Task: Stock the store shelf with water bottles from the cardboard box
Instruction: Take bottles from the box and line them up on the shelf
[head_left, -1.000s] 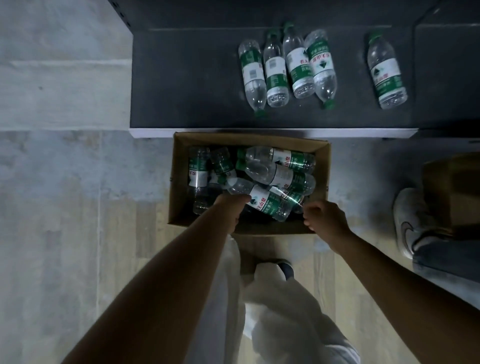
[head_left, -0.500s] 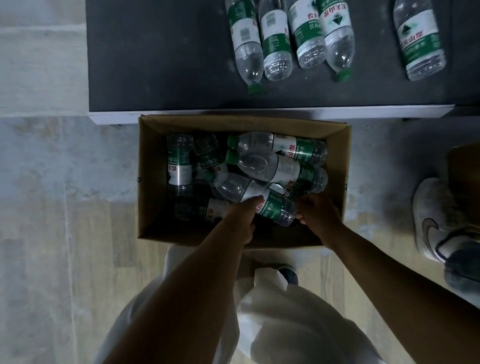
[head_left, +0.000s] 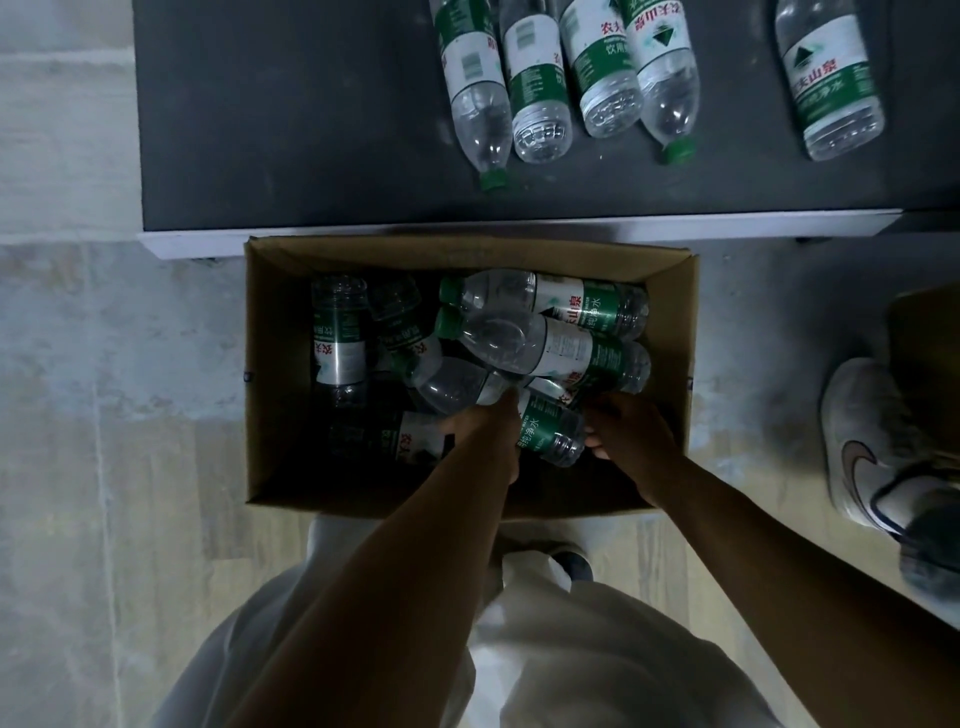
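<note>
bottle (head_left: 545, 423) between both hands, mid-box

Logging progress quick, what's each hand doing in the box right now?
Left hand: grips the label end of a water bottle.
Right hand: fingers curled at that bottle's base; a firm grip cannot be told.

Views: I have one, the head camera, so nothing is shared with a second view.
Position: it sits above the cardboard box (head_left: 470, 249) and looks almost straight down.
Facing: forward is up-frame, toward the dark shelf (head_left: 291, 130) along the top edge.
Nearness: close; both forearms enter from the bottom, and the box fills mid-frame.
Edges: wide-angle, with floor (head_left: 104, 415) at left and a shoe (head_left: 857, 441) at right.
</note>
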